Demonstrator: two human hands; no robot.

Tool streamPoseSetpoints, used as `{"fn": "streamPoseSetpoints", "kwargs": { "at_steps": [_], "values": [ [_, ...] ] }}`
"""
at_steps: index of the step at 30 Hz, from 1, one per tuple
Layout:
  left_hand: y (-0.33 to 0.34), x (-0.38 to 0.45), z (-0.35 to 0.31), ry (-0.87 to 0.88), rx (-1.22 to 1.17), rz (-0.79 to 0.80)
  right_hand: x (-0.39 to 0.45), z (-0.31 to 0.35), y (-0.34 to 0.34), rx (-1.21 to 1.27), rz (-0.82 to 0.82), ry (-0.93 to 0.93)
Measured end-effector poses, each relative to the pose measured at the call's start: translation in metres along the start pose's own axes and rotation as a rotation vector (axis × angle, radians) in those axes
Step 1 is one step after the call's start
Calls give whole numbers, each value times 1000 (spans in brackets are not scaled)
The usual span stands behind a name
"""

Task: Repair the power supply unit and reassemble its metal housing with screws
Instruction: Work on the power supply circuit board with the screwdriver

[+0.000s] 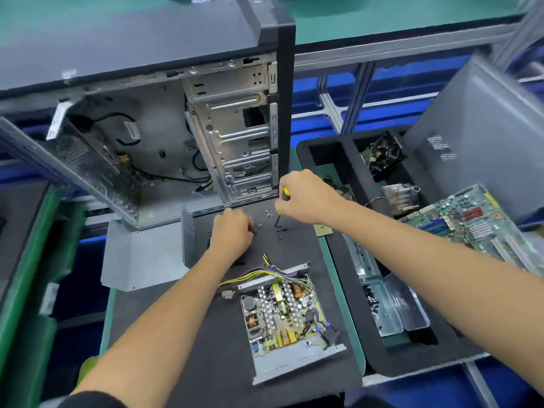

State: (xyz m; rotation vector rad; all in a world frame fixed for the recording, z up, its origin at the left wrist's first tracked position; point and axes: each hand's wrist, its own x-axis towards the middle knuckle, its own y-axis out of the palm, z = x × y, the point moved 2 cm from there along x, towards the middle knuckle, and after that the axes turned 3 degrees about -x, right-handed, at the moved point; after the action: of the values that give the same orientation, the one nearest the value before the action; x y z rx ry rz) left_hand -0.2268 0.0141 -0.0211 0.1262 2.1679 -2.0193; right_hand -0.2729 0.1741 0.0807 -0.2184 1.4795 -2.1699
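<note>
The open power supply unit (282,316) lies on the black mat, its circuit board bare and its yellow and purple wires running toward the far left. Its grey metal cover (141,254) lies off to the left. Several small dark screws (279,231) are scattered on the mat beyond the unit. My right hand (306,195) grips a screwdriver (281,209) with a yellow and black handle, tip down among the screws. My left hand (232,234) hovers over the mat beside the screws, fingers curled down at them; I cannot see whether it pinches one.
An open computer case (164,136) stands at the back of the mat. A black foam tray (332,160) on the right holds a fan, a heatsink and a metal box of screws (382,307). A motherboard (471,219) and a grey side panel (477,125) lie at the far right.
</note>
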Motion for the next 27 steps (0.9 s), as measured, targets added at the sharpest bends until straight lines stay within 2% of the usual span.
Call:
{"fn": "streamPoseSetpoints", "kwargs": {
  "at_steps": [15,27],
  "values": [
    [6,2,0,142,51,2,19,9,13,17,84,-53],
    [8,-2,-1,198,96,-61,1,0,8,5,55,-50]
  ]
}}
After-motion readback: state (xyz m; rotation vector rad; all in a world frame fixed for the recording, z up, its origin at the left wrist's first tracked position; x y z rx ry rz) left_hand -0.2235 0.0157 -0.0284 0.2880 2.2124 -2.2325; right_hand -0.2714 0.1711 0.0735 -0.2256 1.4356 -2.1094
